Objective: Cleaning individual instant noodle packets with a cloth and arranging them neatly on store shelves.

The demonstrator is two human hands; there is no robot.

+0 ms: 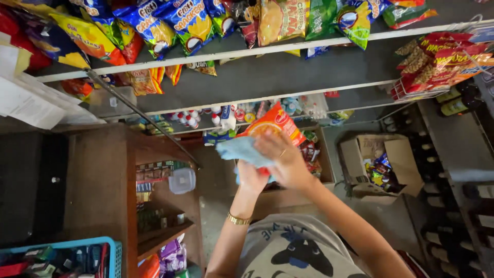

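My left hand [251, 177], with a gold bracelet at the wrist, grips the lower end of an orange snack bag [275, 122] and holds it up in front of me. My right hand [285, 158], with a ring on one finger, lies over the front of the bag and presses a light blue cloth [241, 149] against it. The cloth sticks out to the left of both hands, and a bit of it shows under my left hand. My fingers hide most of the bag's lower half.
Rails with several hanging snack bags [185, 20] run across the top. An open cardboard box [399, 154] of small packets sits at right, beside dark bottle shelves [463, 206]. A wooden counter [103, 185], a clear plastic tub [181, 180] and a blue basket [116, 255] are at left.
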